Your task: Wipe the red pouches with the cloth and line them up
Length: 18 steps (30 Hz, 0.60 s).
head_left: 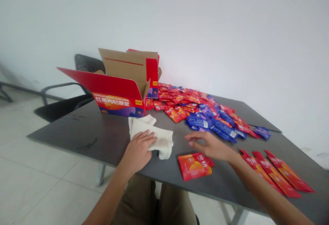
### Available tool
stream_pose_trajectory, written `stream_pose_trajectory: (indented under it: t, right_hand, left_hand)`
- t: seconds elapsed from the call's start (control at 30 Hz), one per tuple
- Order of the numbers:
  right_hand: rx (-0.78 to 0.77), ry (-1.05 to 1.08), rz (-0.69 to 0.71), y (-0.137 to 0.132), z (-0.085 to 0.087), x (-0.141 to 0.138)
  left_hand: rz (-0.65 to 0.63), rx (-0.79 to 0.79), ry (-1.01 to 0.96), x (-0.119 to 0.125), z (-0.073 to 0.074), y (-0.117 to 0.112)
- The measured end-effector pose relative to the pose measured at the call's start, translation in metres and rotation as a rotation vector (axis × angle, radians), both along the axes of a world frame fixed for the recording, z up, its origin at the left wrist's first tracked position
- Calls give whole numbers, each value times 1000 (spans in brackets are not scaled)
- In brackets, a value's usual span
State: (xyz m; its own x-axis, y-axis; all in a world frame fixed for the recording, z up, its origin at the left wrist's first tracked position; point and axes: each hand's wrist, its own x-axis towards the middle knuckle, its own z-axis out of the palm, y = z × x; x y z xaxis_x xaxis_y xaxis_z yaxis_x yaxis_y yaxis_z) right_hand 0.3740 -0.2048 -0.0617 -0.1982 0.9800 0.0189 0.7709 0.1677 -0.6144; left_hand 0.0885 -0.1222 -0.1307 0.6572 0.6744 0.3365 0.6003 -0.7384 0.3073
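Note:
My left hand (138, 149) lies flat with fingers stretched out on a folded white cloth (154, 137) on the dark grey table (84, 132). My right hand (209, 145) hovers over the table with fingers spread, holding nothing, just above a red-orange sachet (194, 166) near the front edge. Beyond that hand spreads a heap of red sachets (180, 98) and blue sachets (205, 120).
An open red cardboard box (120, 93) with raised flaps stands at the far left of the table. Three long red sachets (277, 175) lie side by side at the right. A black chair (64, 105) stands behind the table. A white wall is beyond.

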Motion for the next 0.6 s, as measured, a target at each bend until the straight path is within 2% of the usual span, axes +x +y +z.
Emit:
stream_pose_trajectory:
  t: [0.1, 0.2, 0.27, 0.33, 0.4, 0.5, 0.6]
  right_hand:
    - [108, -224, -244, -50, -9, -10]
    - [155, -324, -507, -83, -41, -36]
    - [213, -363, -600, -88, -63, -59]
    - [207, -407, -645, -81, -77, -80]
    - [165, -414, -649, -70, -82, -93]
    - [101, -373, -620, -58, -76, -94]
    - [67, -307, -438, -54, -63, -76]
  left_hand:
    - [-5, 7, 10, 0, 0, 0]
    - [-6, 22, 24, 0, -1, 1]
    - [-6, 32, 37, -1, -2, 1]
    - [-7, 39, 45, -1, -1, 2]
    - [-9, 42, 52, -1, -1, 2]
    - [-9, 42, 58, 0, 0, 1]
    - [-12, 45, 56, 0, 0, 1]
